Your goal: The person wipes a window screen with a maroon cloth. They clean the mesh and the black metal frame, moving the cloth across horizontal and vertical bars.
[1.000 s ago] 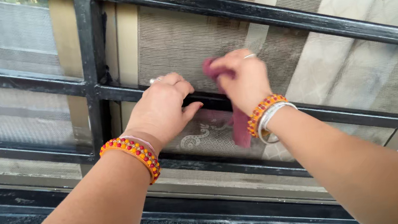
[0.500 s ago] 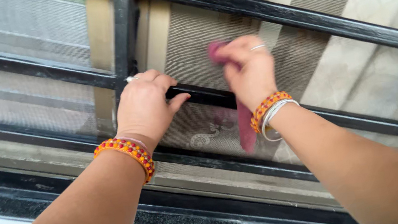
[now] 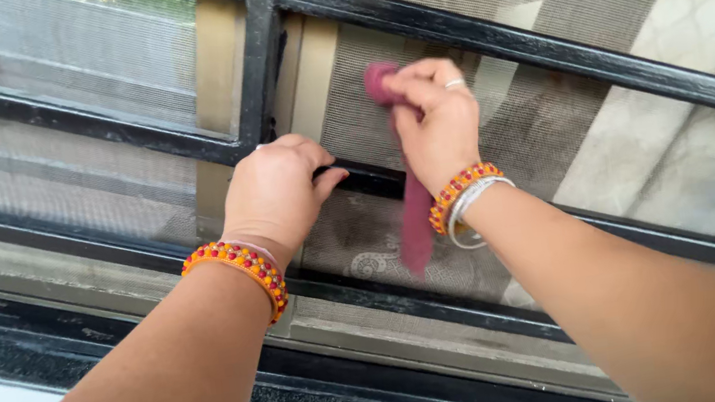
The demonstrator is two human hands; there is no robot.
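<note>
My right hand grips a maroon cloth and presses its bunched top end against the grey window mesh; the rest of the cloth hangs down past my wrist. My left hand is curled over a black horizontal grille bar, just left of the cloth. Both wrists wear orange beaded bangles, and the right wrist also has silver ones.
A black vertical grille bar stands above my left hand, and another horizontal bar runs above my right hand. A beige window frame sits behind the grille. A dark stone sill lies below.
Both hands and the cloth have shifted towards the vertical bar, the cloth's bunched end sliding left and up along the mesh. The view has panned left.
</note>
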